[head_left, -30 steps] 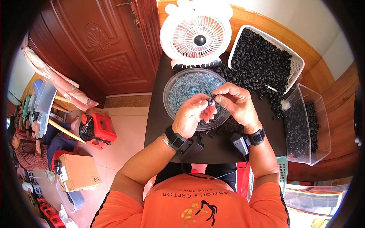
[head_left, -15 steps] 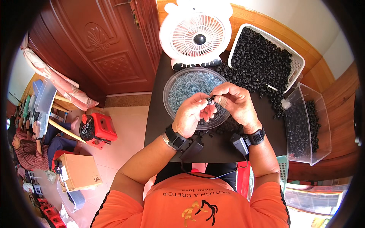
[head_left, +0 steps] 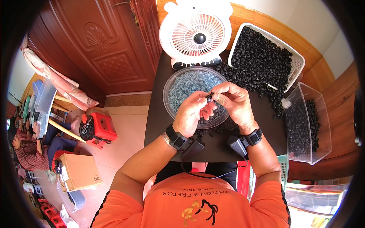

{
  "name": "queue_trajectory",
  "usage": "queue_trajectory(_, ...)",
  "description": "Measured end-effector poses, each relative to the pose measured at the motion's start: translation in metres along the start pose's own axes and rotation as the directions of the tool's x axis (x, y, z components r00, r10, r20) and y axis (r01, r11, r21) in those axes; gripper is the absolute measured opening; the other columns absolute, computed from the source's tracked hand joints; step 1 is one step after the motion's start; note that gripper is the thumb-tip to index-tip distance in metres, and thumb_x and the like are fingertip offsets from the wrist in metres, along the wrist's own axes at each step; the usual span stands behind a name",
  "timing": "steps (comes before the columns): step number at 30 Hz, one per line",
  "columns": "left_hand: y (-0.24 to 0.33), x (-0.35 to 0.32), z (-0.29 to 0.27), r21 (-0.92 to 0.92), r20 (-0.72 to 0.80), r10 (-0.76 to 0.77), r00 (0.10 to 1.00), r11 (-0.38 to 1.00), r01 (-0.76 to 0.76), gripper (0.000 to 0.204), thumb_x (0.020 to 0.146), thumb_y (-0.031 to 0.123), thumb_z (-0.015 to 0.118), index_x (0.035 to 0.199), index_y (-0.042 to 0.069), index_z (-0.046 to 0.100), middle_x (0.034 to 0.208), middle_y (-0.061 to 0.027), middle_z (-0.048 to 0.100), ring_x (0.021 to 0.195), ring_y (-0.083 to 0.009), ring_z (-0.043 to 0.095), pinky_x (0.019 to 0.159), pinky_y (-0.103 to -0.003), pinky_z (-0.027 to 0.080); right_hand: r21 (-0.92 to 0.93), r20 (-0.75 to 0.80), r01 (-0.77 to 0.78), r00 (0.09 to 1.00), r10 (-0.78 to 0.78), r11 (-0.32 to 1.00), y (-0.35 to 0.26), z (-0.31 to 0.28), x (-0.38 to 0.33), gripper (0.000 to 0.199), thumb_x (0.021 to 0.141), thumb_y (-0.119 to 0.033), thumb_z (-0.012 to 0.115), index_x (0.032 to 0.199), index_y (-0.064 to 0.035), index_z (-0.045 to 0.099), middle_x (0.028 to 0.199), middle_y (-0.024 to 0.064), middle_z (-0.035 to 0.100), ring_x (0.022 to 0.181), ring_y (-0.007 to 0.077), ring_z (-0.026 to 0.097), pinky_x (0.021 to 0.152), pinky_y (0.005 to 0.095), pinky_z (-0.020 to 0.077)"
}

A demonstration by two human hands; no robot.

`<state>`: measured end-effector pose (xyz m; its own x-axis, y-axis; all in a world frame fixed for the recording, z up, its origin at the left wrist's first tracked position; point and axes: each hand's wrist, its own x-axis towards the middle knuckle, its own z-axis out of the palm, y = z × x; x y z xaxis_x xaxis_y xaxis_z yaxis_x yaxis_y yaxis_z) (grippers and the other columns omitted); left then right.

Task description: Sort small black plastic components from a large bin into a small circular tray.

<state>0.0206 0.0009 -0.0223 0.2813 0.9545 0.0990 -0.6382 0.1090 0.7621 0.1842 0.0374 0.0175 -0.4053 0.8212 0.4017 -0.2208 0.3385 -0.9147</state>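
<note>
Close together over the front of a round clear tub [head_left: 166, 99], my two hands meet at a small black ring-shaped part [head_left: 209, 98]. My left hand [head_left: 190, 114] pinches it between thumb and forefinger, the other fingers curled below. From the right, the thumb and forefinger of my right hand [head_left: 236, 104] press together at the same part; whether they hold a second tiny piece cannot be made out. Many small blue-grey pieces [head_left: 190, 85] fill the tub. Loose black ring parts [head_left: 243, 81] lie heaped to the right of it on the dark table [head_left: 156, 125].
A white basket [head_left: 300, 62] of black parts lies tipped at the back right. Nearer stands a clear bin [head_left: 323, 140] with more of them. Behind the tub is a white fan [head_left: 199, 38]. At far left, another person [head_left: 32, 154] sits near a cardboard box [head_left: 80, 171].
My right wrist has shifted slightly left and up. The black part has turned or shifted a little between my fingertips; both hands stay in nearly the same place.
</note>
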Motion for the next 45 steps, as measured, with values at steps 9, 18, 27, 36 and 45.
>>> queue_trajectory(9,0.002,0.0,0.001,0.042,-0.033,-0.006,0.999,0.999,0.008,0.024,0.093,0.024,0.05,0.106,0.003,0.053,0.089,-0.0092,0.062,0.075,-0.0135,0.058,0.065,-0.025,0.044,-0.119,-0.018,0.052,0.998,-0.054,0.992,0.005,0.002,0.0,0.006,0.087,0.001,0.062,0.093,-0.0001,0.064,0.083,0.0026,0.065,0.072,0.0078,0.059,0.066,0.0227,0.0496)
queue_trajectory(18,0.002,-0.001,0.002,0.042,-0.048,-0.021,0.999,0.999,0.023,0.024,0.093,0.023,0.05,0.105,0.002,0.053,0.088,-0.0099,0.062,0.075,-0.0138,0.058,0.065,-0.025,0.045,-0.086,-0.038,0.019,0.999,-0.022,0.996,0.008,0.004,-0.001,0.004,0.087,0.001,0.062,0.09,-0.0003,0.064,0.083,0.0021,0.065,0.07,0.0071,0.058,0.064,0.0223,0.0493)
queue_trajectory(27,-0.002,-0.001,-0.004,0.026,-0.058,-0.003,0.998,1.0,0.004,0.024,0.093,0.023,0.049,0.102,0.002,0.054,0.087,-0.0086,0.062,0.075,-0.0138,0.058,0.065,-0.025,0.044,-0.166,-0.018,0.016,1.0,-0.019,0.986,0.008,0.006,-0.001,0.005,0.083,0.001,0.065,0.088,-0.0006,0.063,0.087,0.0042,0.063,0.075,0.0095,0.059,0.069,0.0247,0.05)
queue_trajectory(36,-0.008,-0.001,-0.005,-0.024,-0.114,0.008,0.993,1.0,-0.011,0.023,0.094,0.025,0.047,0.101,0.005,0.054,0.092,-0.0065,0.062,0.079,-0.0128,0.057,0.069,-0.026,0.043,-0.513,-0.017,0.155,0.982,-0.191,0.845,0.017,0.021,-0.002,0.03,0.067,0.002,0.074,0.093,-0.0039,0.059,0.091,0.0067,0.063,0.077,0.0175,0.06,0.069,0.0295,0.0504)
queue_trajectory(45,0.001,-0.001,0.005,0.107,-0.075,0.053,0.996,0.993,-0.045,0.022,0.093,0.028,0.05,0.094,0.007,0.057,0.086,0.0,0.058,0.072,-0.0076,0.054,0.064,-0.023,0.043,-0.598,0.205,0.413,0.907,-0.367,0.687,0.003,0.012,0.005,0.035,0.063,0.0,0.076,0.094,-0.0048,0.06,0.095,0.0085,0.064,0.086,0.0253,0.061,0.077,0.0349,0.0492)
